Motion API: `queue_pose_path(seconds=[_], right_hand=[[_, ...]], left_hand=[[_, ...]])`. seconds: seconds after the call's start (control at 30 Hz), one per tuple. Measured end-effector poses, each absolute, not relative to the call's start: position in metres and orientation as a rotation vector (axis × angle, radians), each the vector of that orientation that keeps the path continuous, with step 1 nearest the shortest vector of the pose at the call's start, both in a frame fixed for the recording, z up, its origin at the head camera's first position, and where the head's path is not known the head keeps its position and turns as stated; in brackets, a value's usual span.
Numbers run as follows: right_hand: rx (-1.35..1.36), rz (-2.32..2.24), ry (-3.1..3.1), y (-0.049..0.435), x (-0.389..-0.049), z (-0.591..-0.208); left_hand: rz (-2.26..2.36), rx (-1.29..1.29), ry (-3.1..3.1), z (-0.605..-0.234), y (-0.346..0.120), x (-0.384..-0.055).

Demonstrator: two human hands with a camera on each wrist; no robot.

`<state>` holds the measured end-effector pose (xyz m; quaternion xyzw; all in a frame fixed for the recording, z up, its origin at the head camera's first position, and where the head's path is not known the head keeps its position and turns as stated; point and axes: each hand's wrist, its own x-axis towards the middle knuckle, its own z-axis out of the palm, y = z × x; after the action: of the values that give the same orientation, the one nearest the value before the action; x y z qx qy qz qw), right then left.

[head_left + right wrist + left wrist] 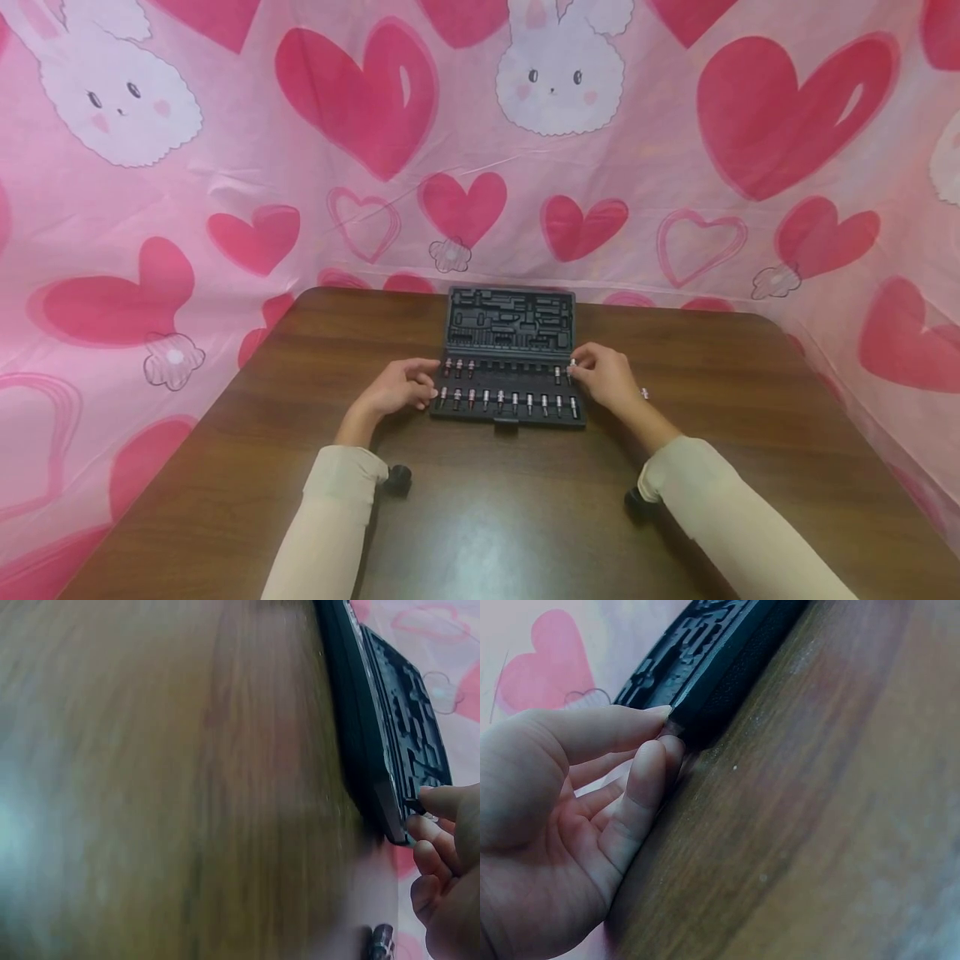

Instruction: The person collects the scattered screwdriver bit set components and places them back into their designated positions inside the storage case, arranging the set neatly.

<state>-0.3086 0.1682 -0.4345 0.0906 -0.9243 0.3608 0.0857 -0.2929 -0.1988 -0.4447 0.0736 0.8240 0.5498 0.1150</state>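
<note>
A black socket case (pixel 507 420) lies unfolded on the table, its molded lid raised at the back. Several small metal bit sockets stand in its front row, among them a silver one (pixel 529 405); the back row has sockets at both ends and vacant slots between. My left hand (pixel 395 387) grips the case's left edge with thumb and fingers, as the left wrist view (pixel 577 787) also shows. At the right end of the back row, my right hand (pixel 603 377) pinches a bit socket (pixel 572 363). In the right wrist view, fingers mostly hide that socket.
One loose bit socket (pixel 644 392) lies on the brown wooden table (pixel 495 517), right of the case and beside the right wrist; the right wrist view shows this socket (pixel 382 941) too. A pink heart-patterned cloth (pixel 465 150) hangs behind the table and along its sides.
</note>
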Motion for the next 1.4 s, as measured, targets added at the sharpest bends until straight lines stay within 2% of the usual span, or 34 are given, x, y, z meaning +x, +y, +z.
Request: queue_pose_path(seconds=[0.7, 1.07, 1.4], right_hand=[[0.293, 1.003, -2.779, 0.133, -0.313, -0.438], [0.269, 0.804, -2.887, 0.129, -0.314, -0.440], [0.362, 0.701, -2.862, 0.132, -0.314, -0.443]], left_hand=[[1.585, 0.251, 2.431, -0.444, -0.201, -0.295], [1.592, 0.237, 2.428, -0.446, -0.200, -0.295], [1.596, 0.240, 2.420, -0.445, -0.200, -0.295]])
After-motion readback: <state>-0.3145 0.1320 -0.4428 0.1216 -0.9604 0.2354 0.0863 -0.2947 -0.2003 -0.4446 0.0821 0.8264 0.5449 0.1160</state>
